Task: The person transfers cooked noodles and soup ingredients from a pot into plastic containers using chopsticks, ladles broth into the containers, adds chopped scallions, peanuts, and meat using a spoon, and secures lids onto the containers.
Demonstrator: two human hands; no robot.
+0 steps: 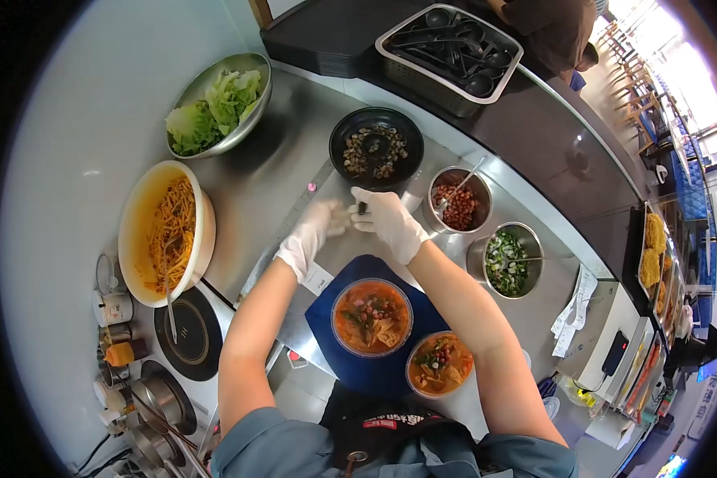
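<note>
My left hand (319,231), in a white glove, is blurred by motion over the steel counter, and its fingers are smeared. Close beside it, my right hand (386,223), also gloved, has its fingers pressed together around something small and dark that I cannot make out. Just beyond both hands sits a black bowl (377,149) with small brownish pieces in it. Nearer to me, a round container of red soup with toppings (372,317) stands on a dark blue cloth (338,358). A second container of red soup (440,364) is at its right, below my right forearm.
Steel pots of diced reddish food (459,207) and chopped greens (508,259) stand at right. Lettuce (219,111) and a bowl of orange strips (175,231) are at left. A tray of black ladles (450,52) sits on the raised ledge. A person (546,32) is beyond it.
</note>
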